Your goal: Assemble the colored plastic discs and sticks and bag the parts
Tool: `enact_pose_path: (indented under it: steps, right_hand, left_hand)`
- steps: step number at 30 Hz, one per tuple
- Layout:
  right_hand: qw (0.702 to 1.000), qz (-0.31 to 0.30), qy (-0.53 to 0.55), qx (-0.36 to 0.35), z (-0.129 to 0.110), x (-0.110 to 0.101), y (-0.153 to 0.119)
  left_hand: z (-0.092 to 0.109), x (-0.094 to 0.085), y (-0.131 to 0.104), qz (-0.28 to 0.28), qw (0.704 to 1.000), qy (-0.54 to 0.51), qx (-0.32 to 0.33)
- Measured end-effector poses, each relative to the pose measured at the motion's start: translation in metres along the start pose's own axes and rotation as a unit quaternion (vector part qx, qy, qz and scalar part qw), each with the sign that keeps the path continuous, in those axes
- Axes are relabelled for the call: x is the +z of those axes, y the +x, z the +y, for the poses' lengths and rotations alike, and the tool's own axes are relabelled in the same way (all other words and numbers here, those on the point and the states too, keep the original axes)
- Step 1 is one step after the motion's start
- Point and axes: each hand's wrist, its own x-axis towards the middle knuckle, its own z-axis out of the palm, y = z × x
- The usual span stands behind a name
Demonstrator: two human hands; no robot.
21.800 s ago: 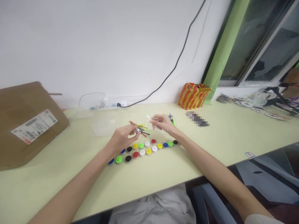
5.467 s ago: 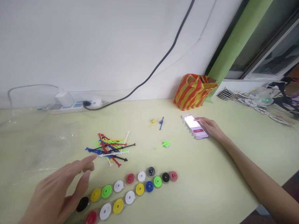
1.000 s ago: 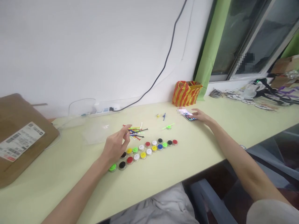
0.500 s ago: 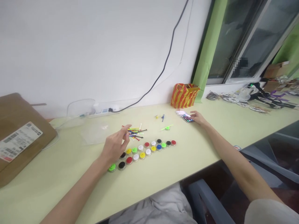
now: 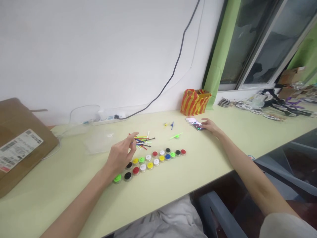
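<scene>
My left hand (image 5: pixel 121 152) is over the left end of a pile of thin coloured plastic sticks (image 5: pixel 145 141). Its index finger stretches forward, with the thumb apart below it; the other fingers are partly hidden. No held thing shows in it. Two rows of small round pieces with coloured tops (image 5: pixel 150 165) lie just in front, in red, white, yellow, green, blue and black. At the right, my right hand (image 5: pixel 211 126) rests with loose, extended fingers touching the edge of a lit phone (image 5: pixel 197 125).
A green piece with a stick across it (image 5: pixel 176 136) lies mid-table, nearer me than small blue (image 5: pixel 172 125) and yellow (image 5: pixel 165 124) pieces. A striped bag (image 5: pixel 195 102) stands behind the phone. Clear plastic (image 5: pixel 99 142) and a cardboard box (image 5: pixel 23 145) are at left.
The view has shifted very slightly. Both hands keep nearly the same places, the left by the sticks and the right at the phone.
</scene>
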Motion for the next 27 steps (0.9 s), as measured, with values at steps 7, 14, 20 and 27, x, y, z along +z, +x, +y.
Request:
enact_pose_path:
  steps: [7, 14, 20, 27]
  right_hand:
    - [0.999, -0.006, -0.006, -0.032, -0.004, 0.004, -0.005]
    - [0.992, -0.049, -0.088, -0.078, -0.019, 0.007, -0.015]
    - [0.990, -0.039, -0.104, -0.087, -0.016, 0.010, -0.008]
    - [0.990, -0.007, -0.112, -0.082, -0.011, 0.021, 0.023]
  left_hand:
    - [0.000, -0.001, 0.001, 0.003, 1.000, 0.008, 0.000]
    - [-0.001, 0.000, 0.001, 0.002, 1.000, 0.005, 0.001]
    - [-0.002, 0.001, 0.000, 0.001, 1.000, 0.004, 0.000]
    - [-0.004, 0.002, -0.001, -0.004, 1.000, 0.006, -0.005]
